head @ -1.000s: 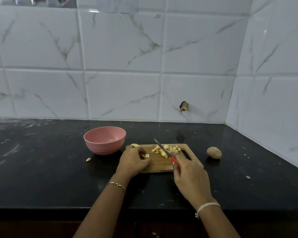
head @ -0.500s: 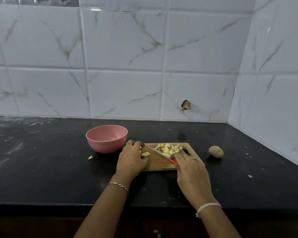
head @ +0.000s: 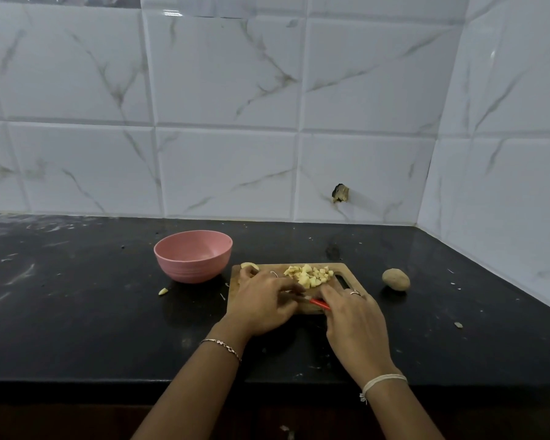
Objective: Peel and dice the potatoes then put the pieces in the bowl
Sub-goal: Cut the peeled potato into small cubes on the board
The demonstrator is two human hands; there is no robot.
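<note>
On the cutting board [head: 340, 268], the right hand [head: 353, 322] grips the red-handled knife [head: 319, 302], the left hand [head: 261, 303] curls low, holding I can't tell what, and the diced potato [head: 310, 276] heaped behind looks light, wet and slippery, best scooped from underneath into the pink bowl [head: 192, 257].

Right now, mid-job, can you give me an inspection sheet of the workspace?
Surface: black stone countertop, smeared with pale marks.
Job's things: pink plastic bowl, no pieces visible inside; wooden cutting board carrying a pile of diced potato and a peeled chunk at its far left corner; brown unpeeled potato right of the board; red-handled knife.
Clutter: stray potato piece near the bowl; scraps at right.
Hands: right hand holds the knife; left hand lies at its blade, grip unclear.
Cables: nothing seen.
Surroundings: white marble-look tiled wall with a chipped hole.
</note>
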